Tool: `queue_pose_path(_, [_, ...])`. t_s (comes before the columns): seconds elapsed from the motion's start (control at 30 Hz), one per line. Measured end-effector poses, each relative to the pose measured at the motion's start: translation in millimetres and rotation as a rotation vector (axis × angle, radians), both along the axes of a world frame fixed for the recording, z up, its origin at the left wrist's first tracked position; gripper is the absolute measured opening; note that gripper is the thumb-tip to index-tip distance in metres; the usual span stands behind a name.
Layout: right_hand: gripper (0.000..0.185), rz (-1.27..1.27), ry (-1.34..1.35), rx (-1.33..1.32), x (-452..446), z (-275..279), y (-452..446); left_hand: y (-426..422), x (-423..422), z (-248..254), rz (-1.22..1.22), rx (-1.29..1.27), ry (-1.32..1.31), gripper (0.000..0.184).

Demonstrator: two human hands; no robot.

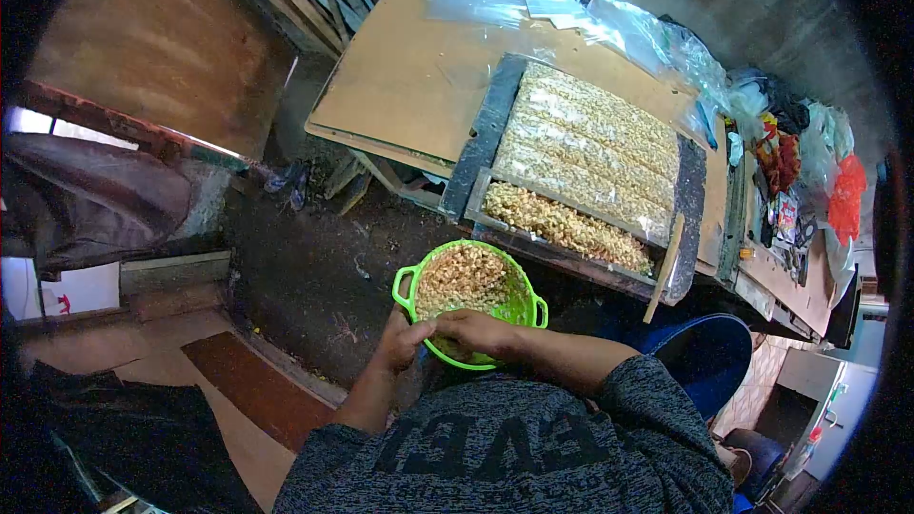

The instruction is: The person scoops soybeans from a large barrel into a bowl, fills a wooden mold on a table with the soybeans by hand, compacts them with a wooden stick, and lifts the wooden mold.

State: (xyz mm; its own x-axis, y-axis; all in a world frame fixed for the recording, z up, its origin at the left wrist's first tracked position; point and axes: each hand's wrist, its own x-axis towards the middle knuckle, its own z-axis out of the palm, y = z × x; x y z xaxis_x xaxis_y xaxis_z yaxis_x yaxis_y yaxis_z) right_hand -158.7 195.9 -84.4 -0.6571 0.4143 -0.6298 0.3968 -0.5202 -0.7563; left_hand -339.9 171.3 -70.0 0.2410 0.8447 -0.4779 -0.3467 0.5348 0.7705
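Holding the green basin (520,297) by its near-left rim with the left hand (405,340), grasping just below the handle. Extending over the basin's near side with the right hand (473,331); impossible to tell whether clutching mixture or empty, with fingers partly hidden. Best, probably, to grip firmly, keep the basin level and stir gently, without pushing crumbs over the rim. Inside the basin, grainy golden mixture (464,276), with bare wall showing on the right. Beyond the basin, to its right, on the desk (409,67): a dark board (481,128) bearing a pale slab (590,138) in rows; closer to the basin, a narrow frame (476,196) containing loose crumbly pieces (562,224).
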Motion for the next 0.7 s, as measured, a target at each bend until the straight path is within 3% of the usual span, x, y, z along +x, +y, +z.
queue_pose_path(0.03, [0.039,-0.132,0.040,-0.167,3,7,3,3,-1,3,-0.014,-0.014,0.020,0.098])
queue_pose_path(0.13, [0.039,-0.307,-0.069,-0.226,13,12,12,3,-7,-4,-0.021,-0.044,0.014,0.099])
queue_pose_path(0.17, [0.033,-0.511,0.011,-0.334,14,18,13,3,-8,-7,-0.020,-0.055,-0.007,0.099])
queue_pose_path(0.2, [0.033,-0.505,0.001,-0.338,20,22,19,3,-8,-7,-0.013,-0.060,-0.015,0.099])
queue_pose_path(0.27, [0.038,-0.518,0.043,-0.238,42,27,44,7,-9,-7,-0.019,-0.009,-0.044,0.099])
queue_pose_path(0.37, [0.032,-0.617,0.000,0.252,62,34,84,9,-12,-12,-0.017,0.010,-0.088,0.099])
queue_pose_path(0.43, [0.029,-0.673,-0.019,0.301,67,44,109,10,-14,-11,-0.015,-0.008,-0.074,0.100])
queue_pose_path(0.5, [0.020,-0.546,-0.362,0.680,69,53,129,11,-17,-9,-0.015,-0.027,-0.057,0.100])
queue_pose_path(0.53, [0.020,-0.541,-0.368,0.675,71,52,134,12,-18,-10,-0.013,-0.021,-0.063,0.100])
queue_pose_path(0.6, [0.021,-0.352,-0.487,1.079,72,53,139,12,-19,-12,-0.006,-0.023,-0.072,0.100])
queue_pose_path(0.63, [0.021,-0.393,-0.510,0.943,71,56,139,12,-20,-14,0.001,-0.012,-0.068,0.100])
queue_pose_path(0.7, [0.021,-0.369,-0.551,0.988,75,53,138,12,-21,-16,0.012,-0.009,-0.066,0.100])
